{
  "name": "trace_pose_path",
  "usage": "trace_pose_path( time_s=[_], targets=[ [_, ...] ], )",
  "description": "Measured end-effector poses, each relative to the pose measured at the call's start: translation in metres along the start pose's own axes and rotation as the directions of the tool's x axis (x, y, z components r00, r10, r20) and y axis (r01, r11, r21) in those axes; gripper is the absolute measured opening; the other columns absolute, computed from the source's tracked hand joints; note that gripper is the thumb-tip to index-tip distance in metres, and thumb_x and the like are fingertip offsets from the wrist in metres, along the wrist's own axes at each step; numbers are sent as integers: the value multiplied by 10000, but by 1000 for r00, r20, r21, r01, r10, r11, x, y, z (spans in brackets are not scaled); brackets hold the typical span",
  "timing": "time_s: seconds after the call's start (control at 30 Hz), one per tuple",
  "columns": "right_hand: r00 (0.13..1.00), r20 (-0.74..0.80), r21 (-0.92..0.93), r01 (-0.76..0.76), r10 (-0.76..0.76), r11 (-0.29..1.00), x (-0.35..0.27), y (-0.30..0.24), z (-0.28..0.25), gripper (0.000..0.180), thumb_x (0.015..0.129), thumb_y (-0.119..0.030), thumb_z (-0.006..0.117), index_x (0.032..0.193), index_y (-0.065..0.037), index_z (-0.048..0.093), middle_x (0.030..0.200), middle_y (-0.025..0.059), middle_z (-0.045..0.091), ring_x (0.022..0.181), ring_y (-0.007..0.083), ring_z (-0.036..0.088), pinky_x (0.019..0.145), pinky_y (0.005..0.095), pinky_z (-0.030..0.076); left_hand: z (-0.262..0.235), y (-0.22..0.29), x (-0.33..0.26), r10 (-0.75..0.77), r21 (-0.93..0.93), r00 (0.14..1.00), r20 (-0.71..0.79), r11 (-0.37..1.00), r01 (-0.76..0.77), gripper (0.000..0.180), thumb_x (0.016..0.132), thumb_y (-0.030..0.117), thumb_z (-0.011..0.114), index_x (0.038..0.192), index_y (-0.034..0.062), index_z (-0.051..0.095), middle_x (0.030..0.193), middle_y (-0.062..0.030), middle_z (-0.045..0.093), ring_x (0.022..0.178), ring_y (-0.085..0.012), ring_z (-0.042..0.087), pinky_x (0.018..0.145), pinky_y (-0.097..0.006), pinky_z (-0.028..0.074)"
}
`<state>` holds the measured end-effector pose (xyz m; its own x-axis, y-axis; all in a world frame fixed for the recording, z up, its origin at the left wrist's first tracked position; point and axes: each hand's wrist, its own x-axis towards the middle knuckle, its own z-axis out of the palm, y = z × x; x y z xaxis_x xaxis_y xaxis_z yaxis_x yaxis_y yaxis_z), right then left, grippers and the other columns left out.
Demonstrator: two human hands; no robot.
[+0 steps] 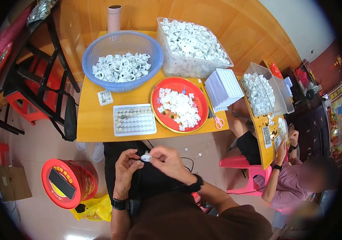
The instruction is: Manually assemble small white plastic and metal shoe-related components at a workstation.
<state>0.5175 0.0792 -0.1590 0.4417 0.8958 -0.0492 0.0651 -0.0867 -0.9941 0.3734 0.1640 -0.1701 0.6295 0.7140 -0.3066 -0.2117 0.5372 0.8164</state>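
Note:
Over my lap, in front of the table edge, my right hand (167, 161) pinches a small white plastic part (145, 157). Close beside it, my left hand (127, 167) has thumb and fingertips drawn together; whatever is between them is too small to make out. On the table nearest my hands lies a white tray (135, 131) with rows of small round silver-grey discs. To its right, a red round tray (158, 116) with a gold rim carries a heap of small white pieces.
A blue basket (93, 82) and a clear bin (171, 70) hold white parts. Stacked white trays (223, 90) and pink-handled scissors (219, 122) are at right. A red bucket (87, 176) bears a phone (62, 184). Another person works at the right-hand table (262, 154).

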Motion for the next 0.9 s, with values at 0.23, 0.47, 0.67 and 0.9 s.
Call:
trace_pose_path(
  time_s=[0.23, 0.47, 0.67, 0.9],
  targets=[
    [994, -52, -320, 80, -101, 944, 40, -80, -106, 81, 775, 8, 618, 836, -39, 595, 713, -44, 547, 636, 20, 497, 576, 173, 416, -113, -65, 54, -299, -62, 954, 17, 952, 300, 229, 859, 131, 603, 1059, 26, 561, 914, -71, 597, 848, -172, 616, 790, -319, 514],
    [940, -110, -725, 146, -322, 673, 153, -143, -192, 22, 726, 0, 583, 743, -12, 590, 643, 28, 579, 579, 81, 569, 514, 234, 439, -130, -73, 52, -310, -344, 951, 6, 892, 293, 219, 887, 154, 566, 1070, 33, 563, 957, -118, 613, 923, -244, 610, 840, -381, 503],
    [836, -304, -763, 74, -457, 642, 275, -167, -259, 77, 711, -42, 599, 748, 20, 627, 627, 84, 622, 552, 149, 627, 473, 261, 497, -122, -76, 56, -322, -405, 947, 3, 865, 296, 240, 883, 163, 571, 1080, 27, 560, 972, -130, 611, 939, -256, 603, 857, -396, 491],
    [838, -388, -640, 56, -385, 766, 293, -157, -267, 100, 751, -29, 589, 828, 11, 639, 751, 78, 642, 636, 155, 644, 528, 262, 535, -105, -87, 51, -293, -413, 956, 4, 870, 268, 250, 893, 205, 561, 1085, 46, 553, 963, -119, 615, 924, -245, 601, 864, -394, 483]
  ],
)
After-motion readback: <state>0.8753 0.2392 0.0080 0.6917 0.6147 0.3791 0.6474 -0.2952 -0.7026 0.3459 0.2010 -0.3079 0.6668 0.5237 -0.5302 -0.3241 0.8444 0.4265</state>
